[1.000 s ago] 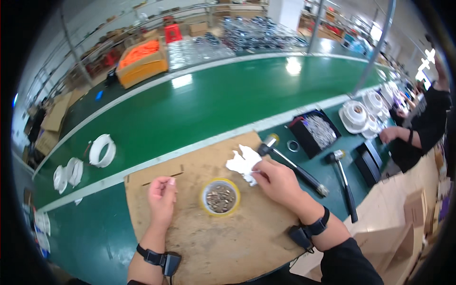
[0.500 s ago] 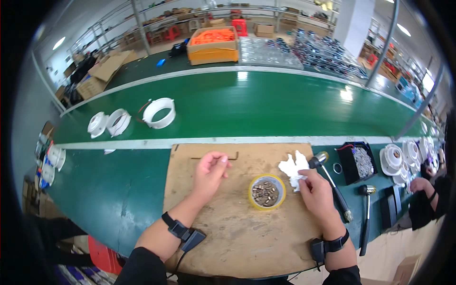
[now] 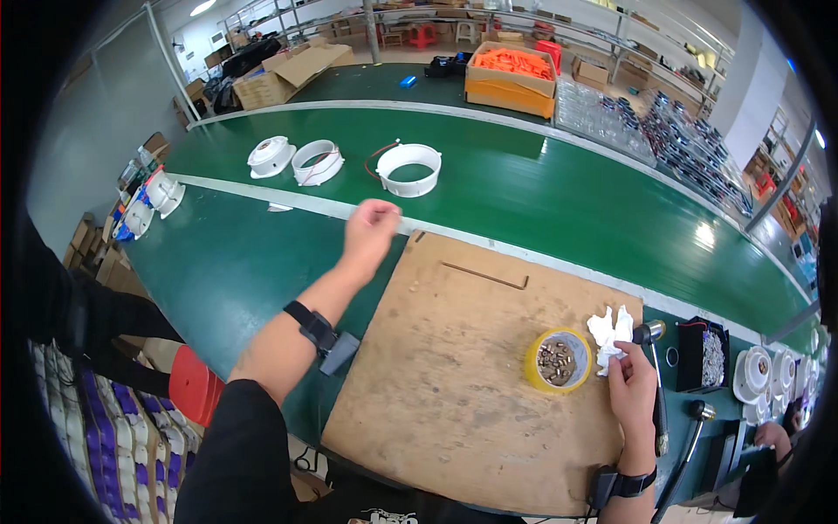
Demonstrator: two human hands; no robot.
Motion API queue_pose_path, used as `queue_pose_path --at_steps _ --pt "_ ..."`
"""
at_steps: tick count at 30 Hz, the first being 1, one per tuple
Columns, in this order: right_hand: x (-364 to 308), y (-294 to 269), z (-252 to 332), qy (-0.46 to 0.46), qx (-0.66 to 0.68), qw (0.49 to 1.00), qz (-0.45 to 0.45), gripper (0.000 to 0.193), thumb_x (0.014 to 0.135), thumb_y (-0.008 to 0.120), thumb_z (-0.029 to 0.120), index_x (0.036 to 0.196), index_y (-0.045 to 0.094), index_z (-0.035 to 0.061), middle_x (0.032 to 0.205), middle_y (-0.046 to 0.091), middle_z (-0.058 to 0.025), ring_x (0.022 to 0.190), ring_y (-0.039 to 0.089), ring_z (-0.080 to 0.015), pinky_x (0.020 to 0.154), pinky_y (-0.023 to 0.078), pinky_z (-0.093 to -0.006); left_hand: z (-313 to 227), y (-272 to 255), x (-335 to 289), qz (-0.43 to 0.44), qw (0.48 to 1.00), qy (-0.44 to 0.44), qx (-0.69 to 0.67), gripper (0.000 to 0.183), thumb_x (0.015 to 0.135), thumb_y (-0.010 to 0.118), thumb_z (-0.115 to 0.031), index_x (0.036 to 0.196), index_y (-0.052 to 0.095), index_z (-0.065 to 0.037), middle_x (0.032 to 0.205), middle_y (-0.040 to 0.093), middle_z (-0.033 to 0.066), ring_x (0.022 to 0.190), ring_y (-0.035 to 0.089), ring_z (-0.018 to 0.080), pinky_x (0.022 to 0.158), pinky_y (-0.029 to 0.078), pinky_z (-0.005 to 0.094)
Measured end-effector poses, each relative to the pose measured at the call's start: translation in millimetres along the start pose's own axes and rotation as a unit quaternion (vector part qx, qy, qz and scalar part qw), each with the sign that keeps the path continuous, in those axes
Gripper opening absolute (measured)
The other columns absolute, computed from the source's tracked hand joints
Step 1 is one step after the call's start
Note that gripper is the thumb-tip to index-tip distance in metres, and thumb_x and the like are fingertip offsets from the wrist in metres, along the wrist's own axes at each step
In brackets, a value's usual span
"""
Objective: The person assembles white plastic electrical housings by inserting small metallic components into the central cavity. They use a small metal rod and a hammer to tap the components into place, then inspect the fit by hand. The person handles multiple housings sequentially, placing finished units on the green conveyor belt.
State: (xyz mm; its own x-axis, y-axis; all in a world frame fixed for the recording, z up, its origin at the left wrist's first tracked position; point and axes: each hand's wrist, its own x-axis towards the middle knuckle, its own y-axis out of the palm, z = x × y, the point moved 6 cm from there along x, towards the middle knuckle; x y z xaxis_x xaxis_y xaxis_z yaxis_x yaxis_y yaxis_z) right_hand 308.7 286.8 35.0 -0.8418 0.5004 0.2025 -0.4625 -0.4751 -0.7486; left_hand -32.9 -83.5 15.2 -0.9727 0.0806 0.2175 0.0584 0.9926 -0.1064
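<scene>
My left hand (image 3: 373, 230) is raised over the far edge of the bench, its fingers curled together; whatever may be in them is hidden. Beyond it, a white plastic ring (image 3: 410, 183) with a red wire stands on the green belt. My right hand (image 3: 632, 389) rests by the right side of the brown board, thumb and fingers closed on the lower end of a crumpled white tissue (image 3: 614, 327). Just left of that hand sits a yellow tape roll (image 3: 532, 365) with small metal pieces (image 3: 556, 361) inside. An L-shaped hex key (image 3: 484, 275) lies on the board.
Two mallets (image 3: 649, 333) (image 3: 701, 410) and a black bin (image 3: 695, 371) of small metal parts lie to the right, with white housings (image 3: 752, 374) beyond. More white parts (image 3: 318, 163) stand on the belt. A red stool (image 3: 193, 384) is at lower left.
My left hand has moved left and forward, off the board and toward the belt. The view has swung left. My right hand stays at the tissue.
</scene>
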Motion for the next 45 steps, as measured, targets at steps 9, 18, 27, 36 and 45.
queue_pose_path --at_steps 9,18,27,36,45 --pt "1.8 3.9 -3.4 0.016 0.026 0.999 0.014 0.021 0.089 0.065 0.002 0.11 0.066 0.0011 0.066 0.055 -0.0055 0.056 0.05 -0.0127 0.052 0.041 -0.0291 54.2 -174.7 91.9 -0.224 0.887 -0.056 0.4 0.032 0.081 0.069 -0.018 0.111 0.064 -0.008 0.116 0.066 0.017 0.112 0.063 0.0342 0.095 0.05 0.0454" --pt "3.1 6.8 2.3 0.023 0.044 0.999 0.021 0.02 0.091 0.063 0.001 0.111 0.065 0.0002 0.065 0.05 0.0012 0.056 0.043 -0.0056 0.05 0.035 -0.0236 61.7 -171.4 133.1 -0.206 0.88 -0.113 0.413 0.063 0.082 0.064 -0.028 0.142 0.049 -0.016 0.136 0.06 0.0154 0.13 0.054 0.0367 0.107 0.042 0.0487" --pt "6.6 11.7 -5.3 0.061 0.072 0.995 0.03 0.02 0.092 0.061 0.0 0.111 0.064 0.0005 0.068 0.042 0.0059 0.059 0.037 -0.0033 0.051 0.029 -0.0221 56.9 -215.8 164.7 -0.259 0.83 -0.145 0.472 0.041 0.085 0.062 -0.02 0.124 0.055 -0.012 0.128 0.057 0.0194 0.119 0.059 0.0372 0.1 0.047 0.0501" --pt "6.5 16.6 -24.1 0.072 0.091 0.993 0.002 0.018 0.089 0.06 -0.004 0.106 0.064 0.0005 0.07 0.041 0.0065 0.062 0.036 -0.0025 0.053 0.027 -0.0203 65.8 -255.2 199.8 -0.278 0.813 -0.11 0.499 0.066 0.075 0.08 -0.028 0.134 0.05 -0.023 0.147 0.037 0.0191 0.132 0.045 0.0414 0.105 0.045 0.0496" --pt "8.5 18.7 -28.0 0.061 0.102 0.993 -0.008 0.018 0.089 0.06 -0.003 0.107 0.063 0.0 0.069 0.042 0.008 0.061 0.036 -0.0013 0.054 0.026 -0.0193 85.5 -254.3 222.7 -0.239 0.845 -0.071 0.473 0.051 0.072 0.087 -0.02 0.112 0.057 -0.011 0.141 0.041 0.0194 0.117 0.057 0.0437 0.099 0.05 0.0461"
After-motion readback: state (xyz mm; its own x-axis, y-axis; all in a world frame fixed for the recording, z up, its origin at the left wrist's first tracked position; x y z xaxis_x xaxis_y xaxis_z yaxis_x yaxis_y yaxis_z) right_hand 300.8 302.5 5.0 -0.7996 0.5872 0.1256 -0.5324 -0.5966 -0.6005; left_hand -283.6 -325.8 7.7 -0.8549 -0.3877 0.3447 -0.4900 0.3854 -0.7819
